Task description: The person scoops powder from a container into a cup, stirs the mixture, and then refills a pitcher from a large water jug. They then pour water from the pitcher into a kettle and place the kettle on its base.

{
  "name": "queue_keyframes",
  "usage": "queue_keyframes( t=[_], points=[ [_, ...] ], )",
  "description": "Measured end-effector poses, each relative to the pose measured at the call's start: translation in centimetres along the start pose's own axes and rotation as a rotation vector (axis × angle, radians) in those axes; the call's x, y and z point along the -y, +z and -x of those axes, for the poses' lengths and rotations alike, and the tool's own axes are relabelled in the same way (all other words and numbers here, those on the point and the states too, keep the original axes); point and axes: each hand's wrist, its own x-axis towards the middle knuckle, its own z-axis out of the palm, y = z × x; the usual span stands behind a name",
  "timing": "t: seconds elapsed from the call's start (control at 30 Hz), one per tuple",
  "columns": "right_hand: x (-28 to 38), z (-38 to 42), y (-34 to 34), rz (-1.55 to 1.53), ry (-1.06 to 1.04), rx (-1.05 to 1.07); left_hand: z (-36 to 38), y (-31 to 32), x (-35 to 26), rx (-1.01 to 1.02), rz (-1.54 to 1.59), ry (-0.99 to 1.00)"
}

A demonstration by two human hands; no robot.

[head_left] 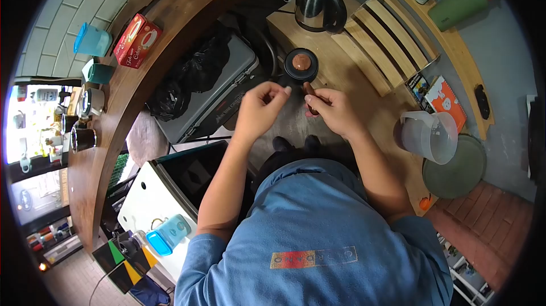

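My right hand (333, 110) is closed around a short brown stick (309, 88), whose upper end sticks out past the thumb and fingers. To its left, my left hand (263, 107) has its fingers curled in and thumb drawn up to them; what it pinches, if anything, is hidden. Just beyond both hands sits a round black dish (289, 73) with a smooth, reddish-brown round thing (301, 62) in its middle. The dish is at the edge of the wooden counter (282, 32). A small gap separates the two hands.
A glass electric kettle (318, 5) stands behind the dish, beside a slatted wooden rack (387, 33). At right are a clear plastic jug (429, 135) and a round grey-green tray (458, 175). A grey case (213, 93) with black bags lies at left, under a curved wooden counter (128, 93).
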Motion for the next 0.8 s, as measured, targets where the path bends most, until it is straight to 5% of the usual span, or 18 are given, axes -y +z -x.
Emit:
queue_keyframes(
  t=[0.5, 0.8],
  points=[
    [-9.8, -2.0, -5.1, -0.213, 0.209, -0.473, -6.8, 10.6, 10.0, 0.579, 0.001, -0.131],
    [-14.8, -3.7, -9.5, -0.284, 0.162, -0.583, -9.5, 17.5, 13.3, 0.631, 0.199, -0.247]
  ],
)
